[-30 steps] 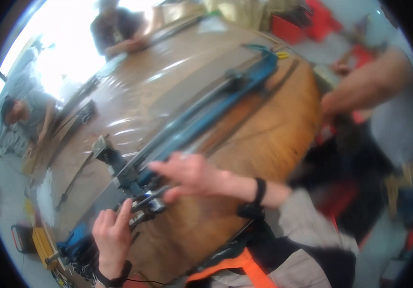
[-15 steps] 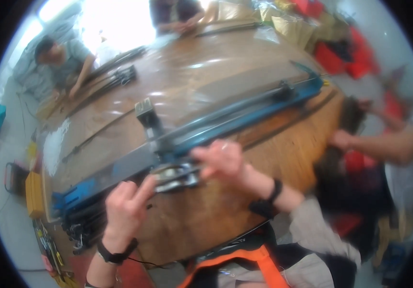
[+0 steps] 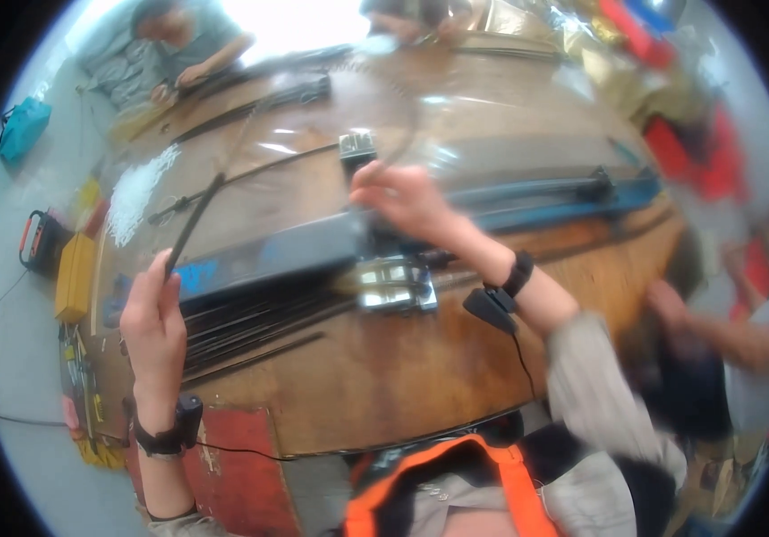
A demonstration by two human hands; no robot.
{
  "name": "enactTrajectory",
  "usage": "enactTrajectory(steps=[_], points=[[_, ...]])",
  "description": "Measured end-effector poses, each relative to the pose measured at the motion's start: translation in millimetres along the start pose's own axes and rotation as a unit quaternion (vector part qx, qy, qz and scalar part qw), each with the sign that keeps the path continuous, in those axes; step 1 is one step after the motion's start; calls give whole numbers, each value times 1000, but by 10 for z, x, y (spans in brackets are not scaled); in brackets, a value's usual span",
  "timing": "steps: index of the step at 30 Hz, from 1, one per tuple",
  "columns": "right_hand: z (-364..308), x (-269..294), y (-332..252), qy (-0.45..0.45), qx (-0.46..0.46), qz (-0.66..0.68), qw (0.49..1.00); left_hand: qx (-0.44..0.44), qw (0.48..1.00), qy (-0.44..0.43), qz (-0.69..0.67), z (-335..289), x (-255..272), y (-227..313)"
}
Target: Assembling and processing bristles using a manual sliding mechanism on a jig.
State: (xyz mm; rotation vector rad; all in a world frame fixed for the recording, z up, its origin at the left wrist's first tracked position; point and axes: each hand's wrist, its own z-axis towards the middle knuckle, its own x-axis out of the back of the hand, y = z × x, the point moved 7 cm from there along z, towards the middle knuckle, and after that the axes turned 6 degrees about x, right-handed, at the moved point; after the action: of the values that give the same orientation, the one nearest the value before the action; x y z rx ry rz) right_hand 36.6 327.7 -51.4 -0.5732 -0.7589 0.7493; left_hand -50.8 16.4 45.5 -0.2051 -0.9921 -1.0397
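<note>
My left hand [image 3: 153, 313] is raised over the left part of the workbench. It is closed on a thin dark strip [image 3: 195, 224] that slants up and away. My right hand [image 3: 407, 201] is at the middle of the bench, just beside an upright post with a pale, box-shaped top [image 3: 357, 145]. Its fingers are pinched together, and blur hides what they grip. A faint thin curve arcs between the two hands, too smeared to name. Below my right hand, a shiny metal fixture [image 3: 396, 285] sits at the near side of a long grey and blue rail [image 3: 286, 251].
Several dark rods [image 3: 250, 327] lie left of the fixture. White strands [image 3: 141, 192] are heaped on the left of the wooden workbench [image 3: 456, 358]. A yellow box [image 3: 74, 279] stands past its left edge. Other people work across the bench and at the right.
Both hands have left the metal fixture. My left hand has gone left and shows a dark strip in it; my right hand has moved farther away, beside the post. The whole view has shifted.
</note>
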Motion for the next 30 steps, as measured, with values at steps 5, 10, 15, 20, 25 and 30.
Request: enactTrajectory(steps=[5,10,15,20,25,30], points=[[84,-246,42,-39,67,-40,996,58,998,-33,22,-294,-2,-349],[256,-569,100,-138,48,-77,986,45,999,-18,-13,-310,-91,-352],[177,-655,15,-119,147,-246,951,74,996,-45,9,-171,-213,-369],[94,-197,225,-33,-69,32,997,39,997,-51,30,-156,-339,-448],[72,-256,183,-44,-30,130,990,31,997,-67,1,-52,-531,-303],[117,-339,126,-58,-14,96,994,28,998,-55,13,-186,-465,-416]])
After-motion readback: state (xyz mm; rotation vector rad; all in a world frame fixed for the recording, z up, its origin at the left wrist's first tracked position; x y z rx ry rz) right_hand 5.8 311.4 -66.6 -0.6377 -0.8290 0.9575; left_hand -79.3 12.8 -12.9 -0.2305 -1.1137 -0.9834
